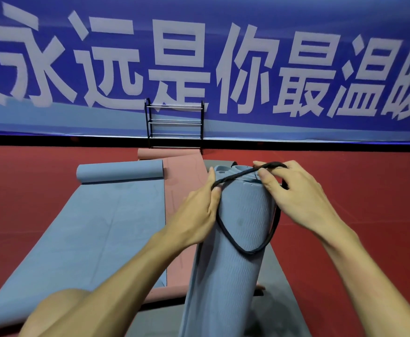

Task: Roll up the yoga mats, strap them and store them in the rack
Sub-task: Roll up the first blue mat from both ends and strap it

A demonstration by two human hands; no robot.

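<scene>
Head view. A rolled blue-grey foam yoga mat [243,215] stood on end in the centre foreground, leaning slightly, its open spiral end uppermost and its lower end cut off by the bottom edge of the frame. A black fabric strap [250,251] ran across the top of the roll from one hand to the other, and a slack loop of it hung down the near face of the roll.

The left hand [199,215] lay against the left side of the roll. Its fingers were held together and straight along the mat, and its thumb pinched the strap against the forefinger. The right hand [303,195] was at the upper right edge of the roll. Its thumb and forefinger pinched the other end of the strap just above the rim, and its remaining fingers were curled.

The roll rose over a dark grey mat [279,276] spread on the red floor [369,190]. To the left lay a flat blue-grey mat [116,227], rolled only at its far end. A pink mat [184,171] lay between the two and was partly covered by them. A black rack with metal rails [175,125] stood well beyond the mats, against a blue banner [296,122] with large white characters.
</scene>
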